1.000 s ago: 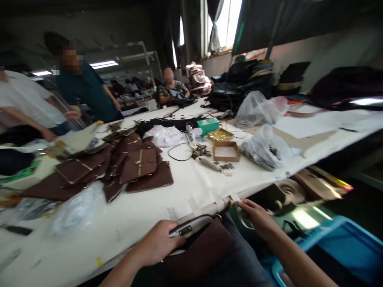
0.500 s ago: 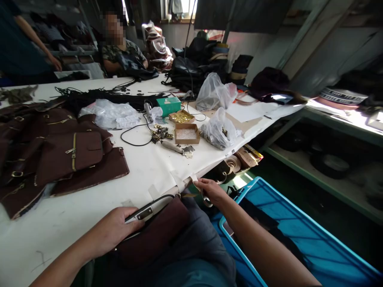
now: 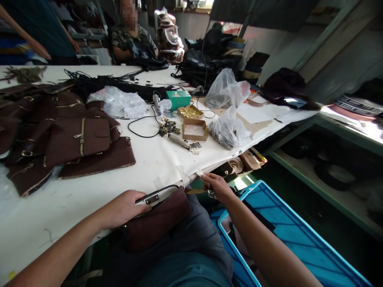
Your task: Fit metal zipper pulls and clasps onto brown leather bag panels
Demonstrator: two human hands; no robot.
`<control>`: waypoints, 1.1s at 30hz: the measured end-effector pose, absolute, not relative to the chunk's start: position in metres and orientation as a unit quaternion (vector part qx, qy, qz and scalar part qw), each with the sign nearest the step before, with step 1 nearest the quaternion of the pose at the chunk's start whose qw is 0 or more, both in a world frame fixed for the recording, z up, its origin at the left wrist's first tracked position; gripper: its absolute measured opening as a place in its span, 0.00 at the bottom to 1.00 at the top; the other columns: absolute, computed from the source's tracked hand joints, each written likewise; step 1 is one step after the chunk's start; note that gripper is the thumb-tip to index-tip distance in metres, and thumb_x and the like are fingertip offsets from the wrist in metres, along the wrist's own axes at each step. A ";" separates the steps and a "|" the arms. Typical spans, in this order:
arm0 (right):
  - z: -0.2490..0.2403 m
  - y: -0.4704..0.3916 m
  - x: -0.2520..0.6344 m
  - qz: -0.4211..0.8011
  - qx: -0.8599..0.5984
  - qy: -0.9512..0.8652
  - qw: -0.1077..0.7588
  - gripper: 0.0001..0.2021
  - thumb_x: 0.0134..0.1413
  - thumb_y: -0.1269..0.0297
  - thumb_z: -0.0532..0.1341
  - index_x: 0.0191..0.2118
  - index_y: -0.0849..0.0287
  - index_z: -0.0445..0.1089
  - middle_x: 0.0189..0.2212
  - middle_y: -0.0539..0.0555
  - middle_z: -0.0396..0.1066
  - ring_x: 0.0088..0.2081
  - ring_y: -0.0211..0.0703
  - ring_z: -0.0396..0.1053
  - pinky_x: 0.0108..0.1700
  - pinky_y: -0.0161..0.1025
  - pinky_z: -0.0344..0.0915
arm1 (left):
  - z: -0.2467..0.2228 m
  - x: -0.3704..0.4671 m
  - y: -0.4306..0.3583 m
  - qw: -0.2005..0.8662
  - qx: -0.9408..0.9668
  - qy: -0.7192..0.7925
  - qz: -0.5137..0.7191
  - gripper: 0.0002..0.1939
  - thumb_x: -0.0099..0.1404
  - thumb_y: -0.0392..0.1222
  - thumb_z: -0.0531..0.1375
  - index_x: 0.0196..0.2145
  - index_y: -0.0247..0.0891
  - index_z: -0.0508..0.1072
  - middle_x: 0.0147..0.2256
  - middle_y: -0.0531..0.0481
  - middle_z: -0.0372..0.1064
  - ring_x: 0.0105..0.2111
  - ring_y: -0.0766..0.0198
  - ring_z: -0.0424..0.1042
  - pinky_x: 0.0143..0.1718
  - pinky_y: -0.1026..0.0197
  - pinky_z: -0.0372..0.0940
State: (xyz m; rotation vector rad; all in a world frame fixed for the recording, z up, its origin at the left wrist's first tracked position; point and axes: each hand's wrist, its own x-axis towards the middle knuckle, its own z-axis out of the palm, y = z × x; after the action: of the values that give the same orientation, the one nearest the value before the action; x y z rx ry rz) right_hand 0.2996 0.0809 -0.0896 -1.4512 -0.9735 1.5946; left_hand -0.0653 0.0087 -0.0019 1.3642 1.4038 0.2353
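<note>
My left hand (image 3: 128, 207) is closed on the near end of a dark red bag piece (image 3: 158, 223), whose pale upper edge carries a small dark metal-like plate (image 3: 153, 199). The bag piece rests over my lap at the table's edge. To the right, my right hand (image 3: 218, 186) pinches a strip of whitish tape (image 3: 199, 172) beside the table edge; a loop of the strip hangs below the fingers. Another piece of tape (image 3: 182, 174) is stuck to the table edge between the hands.
Brown bags (image 3: 89, 139) lie on the white table (image 3: 149, 163) at left. Farther back are a green box (image 3: 178, 100), an open carton (image 3: 195, 130) and plastic bags (image 3: 229, 129). A blue crate (image 3: 287, 223) stands at right. Two people are across the table.
The view has shifted, so the tabletop items appear farther right. Both hands keep their holds; my left hand and the bag piece appear slightly higher and farther right.
</note>
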 end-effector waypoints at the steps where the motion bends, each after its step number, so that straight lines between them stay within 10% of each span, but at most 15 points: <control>1: -0.088 0.081 0.298 0.620 -0.570 -0.382 0.381 0.22 0.41 0.45 0.77 0.30 0.58 0.73 0.22 0.48 0.71 0.25 0.39 0.67 0.32 0.39 0.66 | -0.004 -0.067 0.010 0.547 0.586 0.590 0.091 0.18 0.56 0.56 0.66 0.33 0.37 0.81 0.29 0.51 0.76 0.31 0.55 0.72 0.32 0.62 0.63; 9: -0.073 0.084 0.294 0.580 -0.600 -0.421 0.356 0.21 0.37 0.49 0.78 0.31 0.58 0.75 0.23 0.48 0.71 0.25 0.39 0.65 0.30 0.39 0.61 | -0.010 -0.073 0.017 0.536 0.615 0.574 0.066 0.12 0.56 0.49 0.63 0.33 0.38 0.80 0.27 0.55 0.73 0.28 0.59 0.69 0.27 0.64 0.58; 18: 0.007 0.065 0.244 0.418 -0.519 -0.662 0.344 0.16 0.59 0.47 0.69 0.35 0.57 0.76 0.26 0.47 0.68 0.28 0.39 0.62 0.32 0.37 0.59 | -0.008 -0.069 0.017 0.518 0.621 0.583 0.080 0.19 0.53 0.54 0.68 0.36 0.36 0.83 0.30 0.52 0.78 0.32 0.55 0.74 0.31 0.63 0.61; 25: 0.023 0.068 0.169 0.380 -0.372 -0.840 0.113 0.04 0.63 0.63 0.67 0.39 0.55 0.80 0.33 0.48 0.77 0.35 0.40 0.71 0.39 0.35 0.60 | -0.012 -0.069 0.013 0.493 0.630 0.594 0.083 0.18 0.53 0.53 0.69 0.35 0.36 0.81 0.29 0.51 0.77 0.31 0.54 0.73 0.30 0.61 0.59; 33: 0.004 0.047 0.164 0.347 -0.458 -0.816 0.063 0.09 0.63 0.55 0.66 0.41 0.51 0.82 0.32 0.49 0.80 0.35 0.43 0.73 0.37 0.36 0.58 | -0.015 -0.073 0.012 0.523 0.613 0.585 0.091 0.22 0.50 0.55 0.72 0.37 0.35 0.82 0.29 0.52 0.76 0.29 0.56 0.72 0.29 0.59 0.61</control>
State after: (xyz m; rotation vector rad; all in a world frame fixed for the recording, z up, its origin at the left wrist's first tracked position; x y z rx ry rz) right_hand 0.1640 0.0465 0.0041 -1.3851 -2.4655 1.0477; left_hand -0.0727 0.0116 -0.0149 1.4684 1.4014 0.2183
